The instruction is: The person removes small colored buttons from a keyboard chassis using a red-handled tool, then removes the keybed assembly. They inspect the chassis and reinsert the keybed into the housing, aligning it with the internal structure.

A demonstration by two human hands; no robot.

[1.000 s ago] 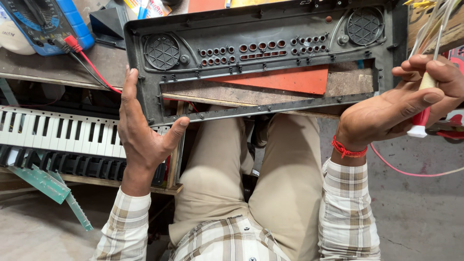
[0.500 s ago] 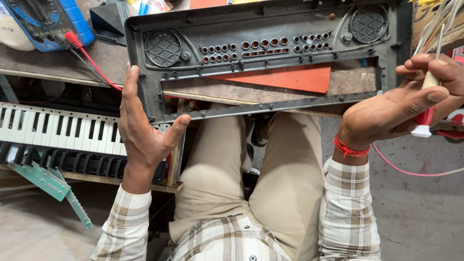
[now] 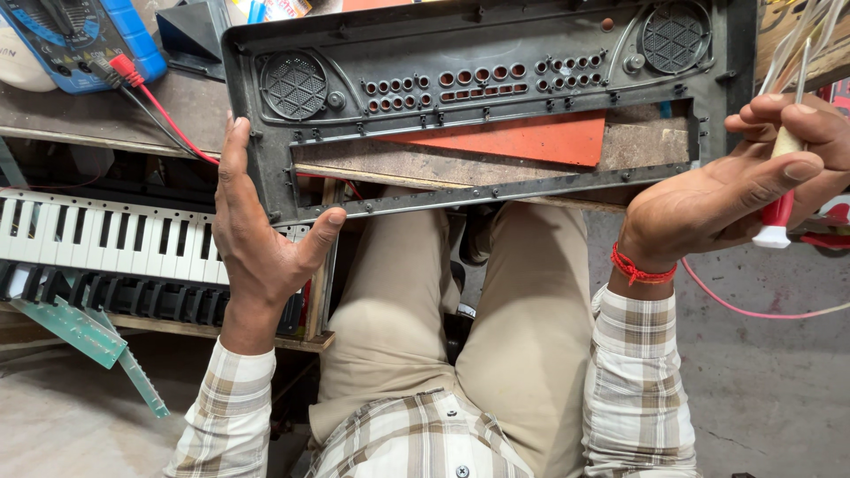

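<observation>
A dark grey plastic keyboard casing [image 3: 496, 97], underside up, with round speaker grilles at both ends and rows of button holes, lies across the wooden workbench [image 3: 637, 142]. My left hand [image 3: 257, 235] is flat against the casing's left end, thumb under its lower rail. At the casing's right end my right hand [image 3: 744, 190] is palm up and holds a red and white screwdriver [image 3: 779, 208], with a red thread around the wrist.
A black and white key assembly [image 3: 97, 235] sits on a lower shelf at left, with green circuit boards [image 3: 84, 332] below. A blue multimeter [image 3: 80, 35] with a red lead rests at top left. An orange sheet [image 3: 522, 137] shows through the casing opening. Pink wire [image 3: 753, 305] trails right.
The view has shifted slightly; the casing sits a little higher in frame. Both hands keep the same hold.
</observation>
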